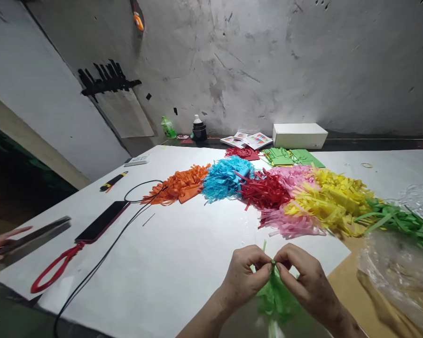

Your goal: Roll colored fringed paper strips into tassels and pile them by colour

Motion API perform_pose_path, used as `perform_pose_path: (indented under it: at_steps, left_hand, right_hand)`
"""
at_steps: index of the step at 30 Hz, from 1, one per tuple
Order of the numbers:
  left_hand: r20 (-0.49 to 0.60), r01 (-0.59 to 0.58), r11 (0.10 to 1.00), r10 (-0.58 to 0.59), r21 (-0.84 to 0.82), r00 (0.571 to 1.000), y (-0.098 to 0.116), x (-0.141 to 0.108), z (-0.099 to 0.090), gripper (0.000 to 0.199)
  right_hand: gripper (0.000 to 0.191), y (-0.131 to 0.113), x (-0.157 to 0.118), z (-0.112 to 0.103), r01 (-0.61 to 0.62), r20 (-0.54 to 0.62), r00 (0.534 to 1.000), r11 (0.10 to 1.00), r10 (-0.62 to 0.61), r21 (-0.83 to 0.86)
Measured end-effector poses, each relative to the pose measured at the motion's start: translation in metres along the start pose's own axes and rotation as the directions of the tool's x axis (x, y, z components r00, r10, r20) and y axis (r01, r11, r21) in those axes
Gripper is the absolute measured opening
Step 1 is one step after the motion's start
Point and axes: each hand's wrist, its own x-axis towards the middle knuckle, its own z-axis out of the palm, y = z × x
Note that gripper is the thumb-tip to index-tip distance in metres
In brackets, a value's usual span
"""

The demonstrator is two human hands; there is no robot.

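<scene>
A green tissue-paper tassel (277, 295) hangs over the near table edge, pinched at its gathered top by both my hands. My left hand (248, 272) closes thumb and forefinger on that top from the left. From the right, my right hand (303, 277) pinches the same spot, its fingertips almost meeting the left ones. The tassel's lower fringe is blurred. Beyond my hands lie heaps of fringed paper: pink (291, 223), red (266, 190), yellow (333, 202), blue (228, 178), orange (183, 183) and green (402, 223).
Left on the white table (155, 267) are a phone (102, 221) with a red strap (56, 270), a black cord (107, 251) and a cutter knife (113, 181). Another person's hand (3, 241) holds a dark flat object at far left. Clear plastic (398, 272) lies right; a white box (299, 136) stands behind.
</scene>
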Motion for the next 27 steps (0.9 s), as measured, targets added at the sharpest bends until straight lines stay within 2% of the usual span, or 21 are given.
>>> perform_pose_path:
  at_steps: [3, 5, 9, 12, 17, 20, 23, 27]
  left_hand:
    - [-0.039, -0.002, 1.0, 0.002, 0.011, 0.999, 0.002, 0.0018, -0.0014, 0.014]
    - [-0.038, 0.026, 0.999, -0.028, -0.048, 0.999, 0.0033, 0.0034, -0.0029, 0.012]
    - [0.029, 0.096, 0.963, -0.091, -0.253, 0.995, 0.0038, 0.0058, -0.0044, 0.007]
    - [0.075, 0.175, 0.927, -0.159, -0.332, 0.984, 0.0029, 0.0062, -0.0032, 0.014]
    - [0.123, 0.312, 0.869, -0.287, -0.383, 0.95, 0.0025, 0.0059, -0.0013, 0.014]
    - [0.146, 0.34, 0.836, -0.307, -0.431, 0.94, 0.0026, 0.0053, -0.0015, 0.02]
    - [0.172, 0.35, 0.809, -0.305, -0.472, 0.937, 0.0014, 0.0044, -0.0012, 0.027]
    - [0.244, 0.367, 0.776, -0.278, -0.513, 0.929, -0.0021, 0.0033, 0.0017, 0.033]
  right_hand:
    - [0.013, -0.0004, -0.0017, 0.0059, 0.091, -0.116, 0.987, 0.98, -0.113, -0.178]
    - [0.011, -0.0013, -0.0017, 0.0083, 0.105, -0.165, 0.976, 0.967, -0.145, -0.233]
    - [0.011, -0.0043, 0.0, 0.0089, 0.044, -0.221, 0.973, 0.994, -0.065, -0.097]
    - [0.013, -0.0055, 0.001, 0.0096, -0.015, -0.225, 0.974, 1.0, 0.02, 0.027]
    - [0.012, -0.0058, -0.0006, 0.0116, 0.0, -0.258, 0.966, 1.0, -0.001, -0.005]
    - [0.01, -0.0049, -0.0011, 0.0079, -0.019, -0.227, 0.973, 0.999, 0.025, 0.027]
    - [0.003, -0.0031, 0.0006, 0.0031, -0.096, -0.116, 0.987, 0.988, 0.11, 0.122]
    - [0.02, -0.0005, 0.001, 0.0036, -0.151, -0.038, 0.986, 0.97, 0.161, 0.189]
